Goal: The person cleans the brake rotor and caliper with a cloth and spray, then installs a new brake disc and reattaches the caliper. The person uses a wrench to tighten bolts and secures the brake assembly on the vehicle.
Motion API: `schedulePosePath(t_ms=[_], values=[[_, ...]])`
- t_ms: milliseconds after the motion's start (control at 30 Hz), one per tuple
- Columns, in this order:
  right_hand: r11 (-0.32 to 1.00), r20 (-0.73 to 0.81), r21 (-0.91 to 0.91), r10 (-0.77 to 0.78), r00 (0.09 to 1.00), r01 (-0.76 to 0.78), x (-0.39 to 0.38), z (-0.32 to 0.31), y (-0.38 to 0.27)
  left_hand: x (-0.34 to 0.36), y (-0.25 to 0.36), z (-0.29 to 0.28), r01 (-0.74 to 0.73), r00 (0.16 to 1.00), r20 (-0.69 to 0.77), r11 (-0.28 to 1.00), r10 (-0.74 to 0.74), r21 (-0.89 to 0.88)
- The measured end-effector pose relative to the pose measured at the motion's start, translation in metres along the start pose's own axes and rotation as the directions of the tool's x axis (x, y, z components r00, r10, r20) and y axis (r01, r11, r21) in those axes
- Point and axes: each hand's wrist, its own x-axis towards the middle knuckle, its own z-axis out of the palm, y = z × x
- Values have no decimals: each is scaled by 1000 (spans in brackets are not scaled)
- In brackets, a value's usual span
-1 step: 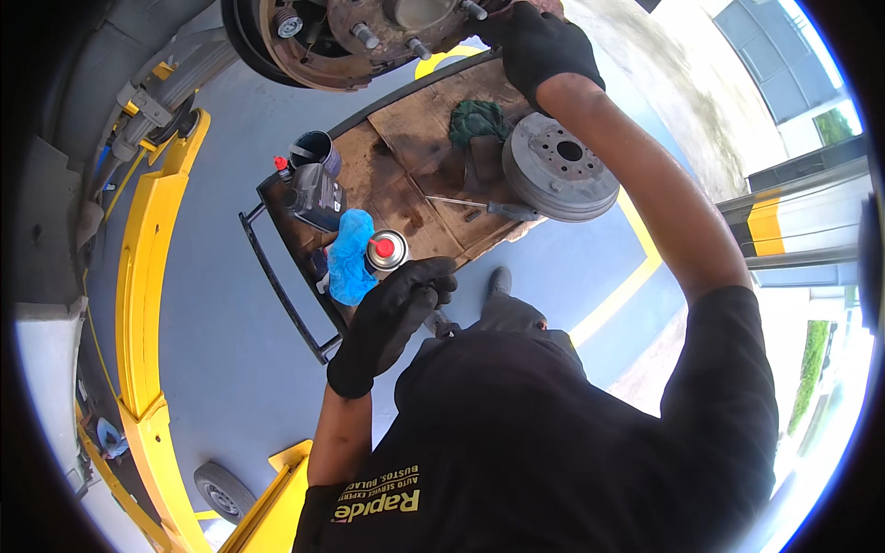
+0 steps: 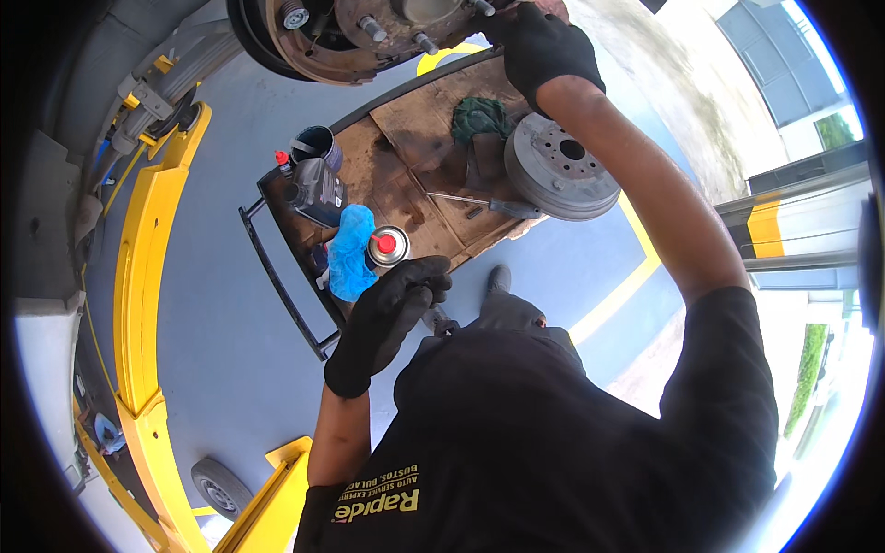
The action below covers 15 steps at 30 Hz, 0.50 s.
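A drum brake assembly (image 2: 323, 51) with a rusty wheel hub (image 2: 406, 20) and bare studs fills the top of the view. My right hand (image 2: 553, 60), in a black glove, reaches up to the right edge of the hub. Its fingers curl in there, and what they grip is hidden. Lower down, my left hand (image 2: 392, 309), also gloved in black, is raised in front of my body with fingers and thumb drawn together. Whatever it pinches is too small to make out. Just beyond it in the picture is a spray can (image 2: 388, 246) with a red nozzle.
A cardboard-covered cart (image 2: 396, 147) carries a removed brake drum (image 2: 562, 170), a screwdriver (image 2: 507, 208), a green rag (image 2: 479, 120), a blue cloth-like cover (image 2: 351, 253), a dark bottle (image 2: 318, 192) and a bucket (image 2: 316, 146). Yellow lift arms (image 2: 138, 304) stand left, near a wheel (image 2: 221, 488).
The brake assembly appears slightly higher and further right in the picture as the view shifts a little. Both hands keep nearly the same pose.
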Motion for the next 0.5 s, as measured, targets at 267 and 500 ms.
schedulePosePath(t_ms=[267, 500], values=[[964, 334, 234, 43, 942, -127, 8, -18, -5, -26, -23, -7, 27, 996, -80, 992, -36, -120], [835, -305, 534, 333, 893, -129, -17, -41, -8, -24, -24, -18, 33, 995, -90, 994, -43, -107]])
